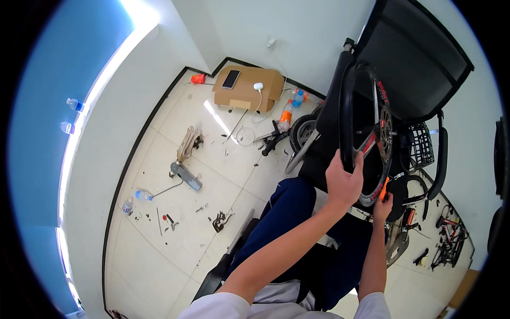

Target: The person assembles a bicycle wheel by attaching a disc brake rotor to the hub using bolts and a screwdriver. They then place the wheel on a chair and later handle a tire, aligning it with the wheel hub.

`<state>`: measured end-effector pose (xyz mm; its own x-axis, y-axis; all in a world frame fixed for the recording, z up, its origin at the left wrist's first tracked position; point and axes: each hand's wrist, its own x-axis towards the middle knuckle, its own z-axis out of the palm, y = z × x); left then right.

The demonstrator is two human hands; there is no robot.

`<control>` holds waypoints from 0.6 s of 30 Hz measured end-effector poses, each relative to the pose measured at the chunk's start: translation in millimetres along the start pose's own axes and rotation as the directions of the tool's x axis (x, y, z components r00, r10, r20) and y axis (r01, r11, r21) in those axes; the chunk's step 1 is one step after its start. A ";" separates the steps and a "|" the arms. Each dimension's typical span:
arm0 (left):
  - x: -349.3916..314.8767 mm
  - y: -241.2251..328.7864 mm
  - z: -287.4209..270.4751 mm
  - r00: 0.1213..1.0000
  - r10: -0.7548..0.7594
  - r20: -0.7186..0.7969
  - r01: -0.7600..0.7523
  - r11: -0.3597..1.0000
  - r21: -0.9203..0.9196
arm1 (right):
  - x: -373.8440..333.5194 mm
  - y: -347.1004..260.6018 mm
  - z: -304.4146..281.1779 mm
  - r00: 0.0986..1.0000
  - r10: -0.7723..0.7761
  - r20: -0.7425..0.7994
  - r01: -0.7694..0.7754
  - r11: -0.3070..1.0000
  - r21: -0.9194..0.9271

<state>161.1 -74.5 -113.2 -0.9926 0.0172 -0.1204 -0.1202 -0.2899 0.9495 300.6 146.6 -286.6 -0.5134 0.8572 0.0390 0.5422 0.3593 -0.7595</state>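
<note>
A small bicycle wheel (386, 133) with a black tyre, a disc and red-and-silver spokes stands tilted upright in front of a black mesh chair. My left hand (344, 179) is closed round the tyre on the wheel's near left side. At the wheel's lower right edge, my right hand (383, 206) is closed on an orange-handled tool (383, 189). The tool's working end is hidden against the wheel, so its exact kind does not show.
The black mesh chair (414, 61) stands close behind the wheel. Left on the tiled floor lie a hammer (186, 176), a wrench (188, 142) and loose small parts. A cardboard box (244, 98) bears a phone (231, 79). Bicycle parts (451, 239) are heaped at right.
</note>
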 end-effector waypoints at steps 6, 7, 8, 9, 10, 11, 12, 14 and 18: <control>3.9 3.4 -3.9 0.998 -0.068 -0.005 0.068 0.996 -0.057 | 10.4 19.2 -0.6 1.000 -0.024 -0.016 0.023 0.997 -0.075; 5.4 6.5 -4.2 0.995 -0.096 0.004 0.096 0.994 -0.057 | 13.8 25.3 -1.1 0.999 -0.041 -0.013 0.040 0.999 -0.036; 6.7 9.2 -5.2 0.992 -0.124 0.013 0.125 0.991 -0.057 | 15.5 32.4 -4.7 0.999 -0.037 -0.008 0.036 0.997 -0.069; 9.0 9.0 -7.1 0.992 -0.123 0.010 0.123 0.991 -0.045 | 15.3 27.3 -2.8 0.999 -0.037 0.005 0.037 0.995 -0.090; 10.6 5.6 -9.8 0.995 -0.097 -0.006 0.096 0.995 -0.027 | 14.8 22.6 -1.9 0.999 -0.037 0.016 0.039 0.993 -0.111; 11.9 1.9 -13.0 0.997 -0.071 -0.022 0.071 0.997 -0.008 | 11.4 19.1 -0.9 1.000 -0.006 0.029 0.008 0.997 -0.071; 13.8 1.1 -14.5 0.998 -0.046 -0.030 0.046 0.999 0.008 | 11.5 17.8 -1.5 0.999 -0.012 0.031 0.015 0.996 -0.088; 16.8 -1.1 -17.5 0.997 -0.064 -0.030 0.065 0.998 0.002 | 10.4 16.1 -2.9 0.999 -0.024 0.038 0.028 0.992 -0.123; 22.3 -0.9 -18.2 0.999 0.048 0.000 -0.048 0.999 -0.018 | 12.5 16.2 -3.7 0.999 0.009 0.042 -0.003 0.989 -0.151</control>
<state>139.4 -91.3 -122.0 -0.9972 0.0031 -0.0743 -0.0716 -0.3079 0.9487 305.4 164.5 -296.1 -0.5362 0.8441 0.0047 0.6377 0.4087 -0.6529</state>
